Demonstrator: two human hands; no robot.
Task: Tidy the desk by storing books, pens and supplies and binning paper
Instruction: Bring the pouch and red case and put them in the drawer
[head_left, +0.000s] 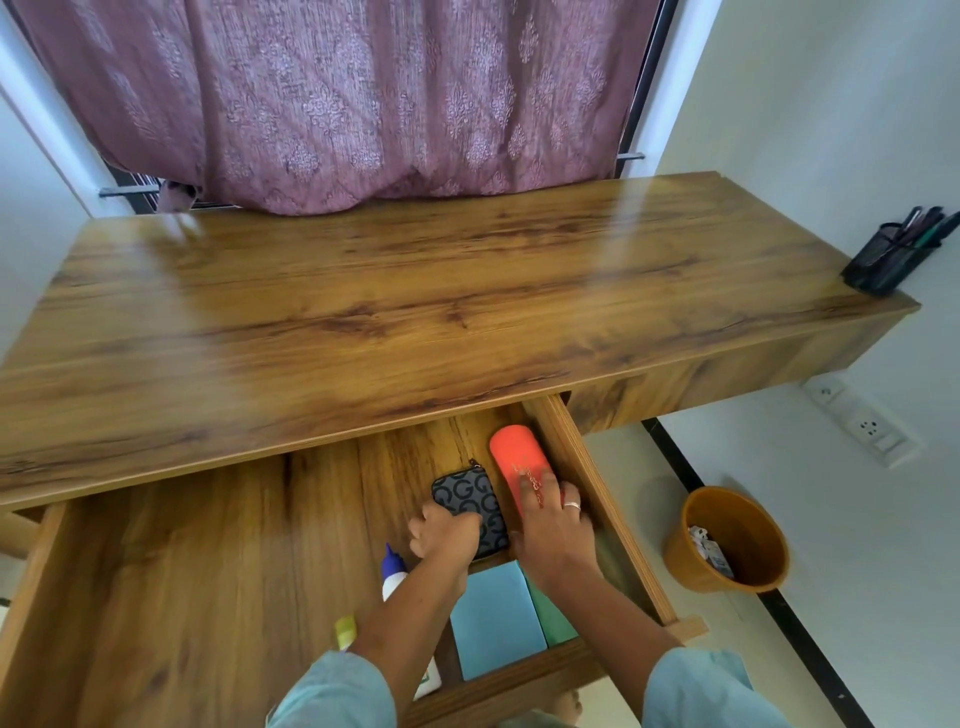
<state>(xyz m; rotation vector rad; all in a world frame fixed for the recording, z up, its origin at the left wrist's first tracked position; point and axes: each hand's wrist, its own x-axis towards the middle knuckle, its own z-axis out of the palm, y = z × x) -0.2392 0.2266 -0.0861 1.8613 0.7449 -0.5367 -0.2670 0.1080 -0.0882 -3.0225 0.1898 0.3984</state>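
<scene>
Right hand (550, 530) flat on orange case (517, 457).

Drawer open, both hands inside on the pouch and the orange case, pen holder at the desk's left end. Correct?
One error: the head view shows the pen holder at the desk's right end. The rest holds: drawer open, left hand on the pouch, right hand on the orange case.

Orange case (514, 457), patterned pouch (470, 501) in drawer (208, 545)

A glossy wooden desk (363, 291) stands against white walls (831, 104). Behind it hangs a mauve patterned curtain (337, 93). Right of the desk, wall sockets (862, 421) sit above pale floor (649, 467).
</scene>
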